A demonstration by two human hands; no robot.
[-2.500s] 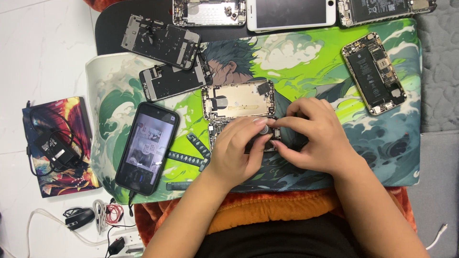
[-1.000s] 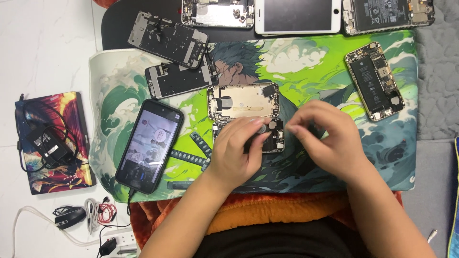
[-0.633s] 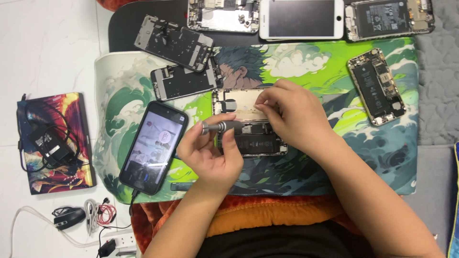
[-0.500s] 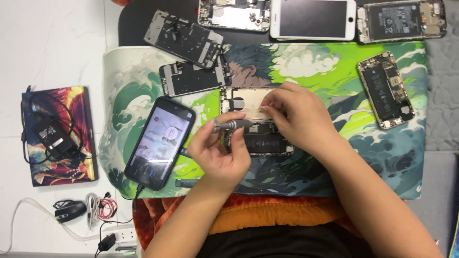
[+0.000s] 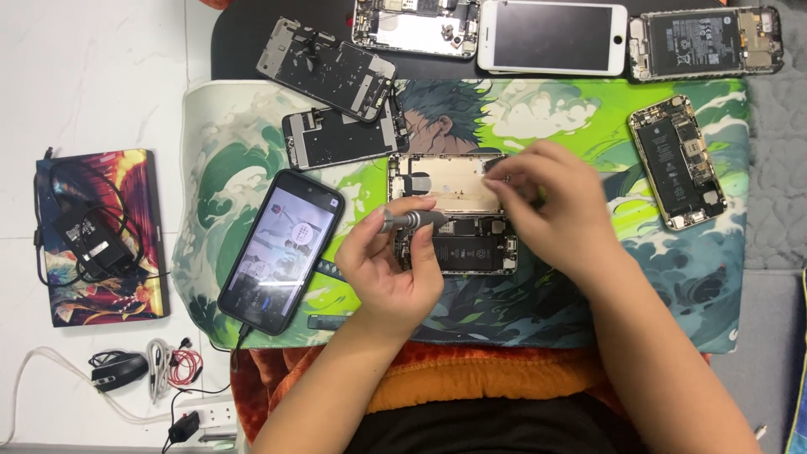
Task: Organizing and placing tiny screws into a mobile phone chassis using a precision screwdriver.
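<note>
Green-and-white printed work mat (image 5: 672,277) bearing the opened phone (image 5: 454,227), which lies at its centre, back shell up, with battery and boards exposed; your left hand (image 5: 387,269) pinches a slim metal screwdriver (image 5: 408,220) between thumb and fingers, its shaft lying nearly level across the phone's left edge; your right hand (image 5: 546,210) has its fingertips (image 5: 496,178) pressed together at the upper right edge of the pale inner plate, though whether they pinch a small part cannot be told.

Around the work: a lit phone (image 5: 282,250) on a cable just left of the opened one; two bare frames (image 5: 336,101) at the mat's upper left; a gold-edged open phone (image 5: 677,161) well apart on the right; a white-fronted phone (image 5: 552,37) above the mat; a colourful pad (image 5: 126,286) with a charger (image 5: 88,240) far left.

To do this step well, judging from the pose: steady the phone with your right fingertips while you bring the driver upright; seat the tip squarely before turning; press lightly; keep loosened parts over the mat so none rolls away; mind the battery beside the tip.
</note>
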